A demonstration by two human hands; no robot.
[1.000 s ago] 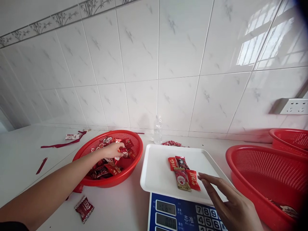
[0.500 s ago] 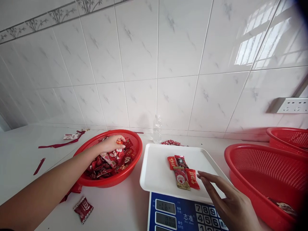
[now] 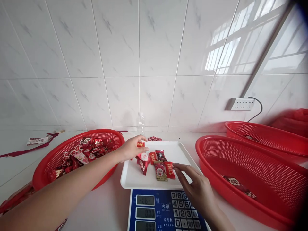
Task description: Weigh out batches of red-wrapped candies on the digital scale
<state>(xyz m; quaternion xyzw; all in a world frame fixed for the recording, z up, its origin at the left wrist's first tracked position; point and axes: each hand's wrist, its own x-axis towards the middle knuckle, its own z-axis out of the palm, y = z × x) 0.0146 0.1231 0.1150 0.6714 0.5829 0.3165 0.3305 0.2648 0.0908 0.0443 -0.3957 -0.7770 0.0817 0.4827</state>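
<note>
My left hand [image 3: 132, 149] is closed on several red wrapped candies [image 3: 142, 165] above the left part of the white scale tray [image 3: 130, 179]. Four-cornered packets lie grouped on the tray: a small red candy [image 3: 152, 157], a dark red candy [image 3: 161, 155], a red-and-gold candy [image 3: 160, 171] and a red candy with gold lettering [image 3: 170, 170]. My right hand [image 3: 194, 183] has its thumb and index finger pinched at the right edge of the gold-lettered candy. Below the tray shows the blue scale panel [image 3: 166, 210] with its displays and keys.
A red basket [image 3: 38, 170] full of wrapped candies stands at left. Two red baskets [image 3: 204, 150] stand at right, the nearer with a few packets inside. Behind the tray are a clear bottle [image 3: 141, 123] and a patterned wrapper [image 3: 154, 139]. A power strip [image 3: 242, 104] is on the wall.
My left hand has come out of the left basket with candies and moved right, over the tray. The view has turned right. My right hand stays beside the gold-lettered candy, now at its edge.
</note>
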